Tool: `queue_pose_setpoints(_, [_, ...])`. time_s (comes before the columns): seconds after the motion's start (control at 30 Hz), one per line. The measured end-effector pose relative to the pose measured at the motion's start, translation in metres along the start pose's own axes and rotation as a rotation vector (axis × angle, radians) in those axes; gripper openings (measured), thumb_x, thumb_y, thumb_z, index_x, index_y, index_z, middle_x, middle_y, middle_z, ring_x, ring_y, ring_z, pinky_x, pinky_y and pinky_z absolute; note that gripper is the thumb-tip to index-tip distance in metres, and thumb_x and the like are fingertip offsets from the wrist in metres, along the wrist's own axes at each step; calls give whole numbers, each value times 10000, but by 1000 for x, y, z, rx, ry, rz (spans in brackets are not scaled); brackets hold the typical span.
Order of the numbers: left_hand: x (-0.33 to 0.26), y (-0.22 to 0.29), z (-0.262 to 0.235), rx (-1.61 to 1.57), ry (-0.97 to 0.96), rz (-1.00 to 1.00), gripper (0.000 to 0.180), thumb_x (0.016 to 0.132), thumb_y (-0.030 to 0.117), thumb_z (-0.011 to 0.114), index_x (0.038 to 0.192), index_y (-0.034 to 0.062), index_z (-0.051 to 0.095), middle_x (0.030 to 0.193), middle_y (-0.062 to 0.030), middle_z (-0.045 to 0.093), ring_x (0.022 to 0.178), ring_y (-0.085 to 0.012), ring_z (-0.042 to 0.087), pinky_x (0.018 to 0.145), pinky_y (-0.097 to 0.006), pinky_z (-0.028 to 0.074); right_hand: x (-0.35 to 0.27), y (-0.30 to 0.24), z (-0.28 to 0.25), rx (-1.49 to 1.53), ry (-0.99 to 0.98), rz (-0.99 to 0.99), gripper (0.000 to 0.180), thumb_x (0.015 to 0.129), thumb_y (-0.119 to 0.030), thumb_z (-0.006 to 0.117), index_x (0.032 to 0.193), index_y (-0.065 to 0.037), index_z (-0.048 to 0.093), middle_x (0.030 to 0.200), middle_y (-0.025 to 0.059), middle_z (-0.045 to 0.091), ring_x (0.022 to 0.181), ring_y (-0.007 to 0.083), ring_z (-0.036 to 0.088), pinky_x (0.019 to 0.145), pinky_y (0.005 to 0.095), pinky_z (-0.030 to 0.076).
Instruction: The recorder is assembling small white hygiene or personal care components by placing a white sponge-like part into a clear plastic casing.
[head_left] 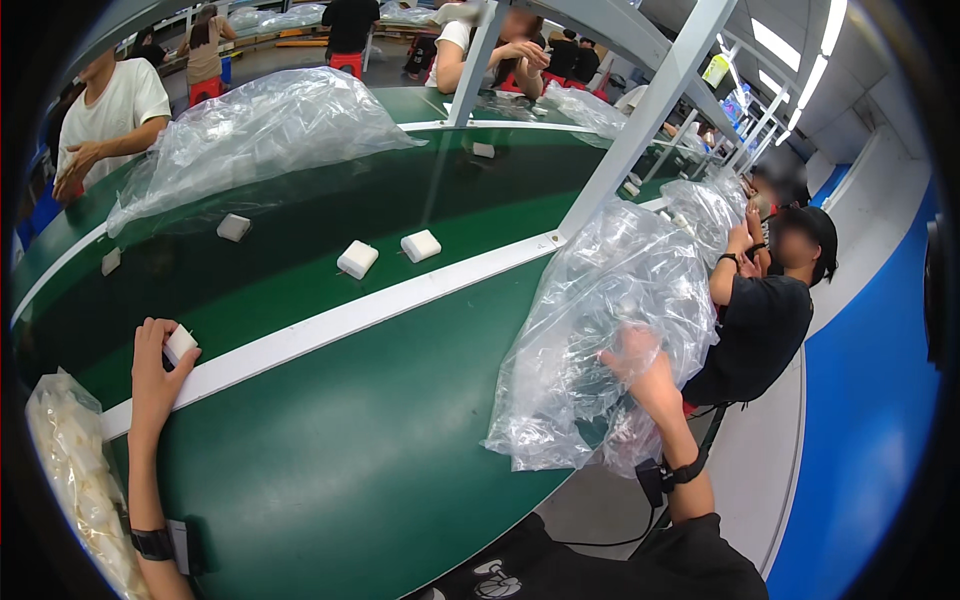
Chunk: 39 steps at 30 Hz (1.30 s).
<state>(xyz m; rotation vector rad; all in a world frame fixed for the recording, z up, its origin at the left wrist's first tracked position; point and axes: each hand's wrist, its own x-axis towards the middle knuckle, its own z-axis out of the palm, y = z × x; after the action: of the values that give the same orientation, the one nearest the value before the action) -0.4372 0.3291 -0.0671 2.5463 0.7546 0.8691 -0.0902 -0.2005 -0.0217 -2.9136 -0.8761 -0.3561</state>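
Note:
My left hand (157,365) is closed around a white plug adapter (181,344), thumb and fingers on its sides, over the far green belt near the white divider strip. Thin metal prongs show at the adapter's end. On the right, my right hand (637,352) reaches into a large clear plastic bag (560,370) at the table's edge. Through the crinkled film its thumb looks spread from the other fingers, with nothing distinct between them. Two more white adapters (421,245) lie together past the strip, and another adapter (234,228) lies farther left.
At the lower left stands a clear bag of pale pieces (75,440). A white divider strip (330,325) crosses the green surface, and a grey metal post (640,120) rises beside my right-hand bag. Another large clear bag (270,120) lies opposite. Co-workers sit across and to the right.

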Motion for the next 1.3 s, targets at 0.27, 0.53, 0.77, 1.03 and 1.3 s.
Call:
queue_pose_setpoints(0.27, [0, 3, -5, -29, -31, -8, 319, 783, 84, 740, 1026, 28, 541, 931, -101, 476, 891, -278, 490, 809, -362, 431, -28, -125, -62, 189, -152, -389, 209, 928, -148, 644, 1088, -39, 568, 807, 135, 646, 721, 350, 665, 628, 446, 526])
queue_pose_setpoints(0.53, [10, -28, 6, -417, 19, -125, 215, 886, 92, 697, 1062, 26, 592, 904, -17, 558, 784, -124, 523, 772, -263, 448, 33, -261, -56, 590, -97, -1189, 189, 999, -195, 579, 954, -11, 576, 863, 131, 627, 658, 288, 662, 492, 390, 489])
queue_pose_setpoints(0.77, [-4, 13, 19, -1267, 51, -364, 467, 940, 51, 637, 1377, 51, 472, 1038, 25, 520, 820, -39, 510, 650, -217, 422, 89, -377, 46, 1598, -1122, -744, 304, 1043, -237, 426, 1023, 27, 574, 936, 124, 621, 687, 211, 718, 514, 285, 572])
queue_pose_setpoints(1.03, [-3, 53, 15, -1338, -72, -456, 693, 807, 64, 796, 1396, 59, 431, 1014, -12, 531, 792, -88, 514, 661, -235, 417, 105, -394, 73, 1812, -1171, -546, 332, 1043, -303, 498, 1166, 5, 501, 1026, 116, 507, 609, 142, 619, 410, 235, 472])
queue_pose_setpoints(1.3, [32, 53, 27, -1365, -49, -492, 569, 996, 209, 619, 1500, 67, 395, 1119, -32, 572, 877, -118, 531, 727, -264, 442, 129, -394, 80, 1811, -881, -692, 439, 998, -105, 586, 1397, -27, 420, 1157, 63, 564, 915, 100, 575, 673, 257, 522])
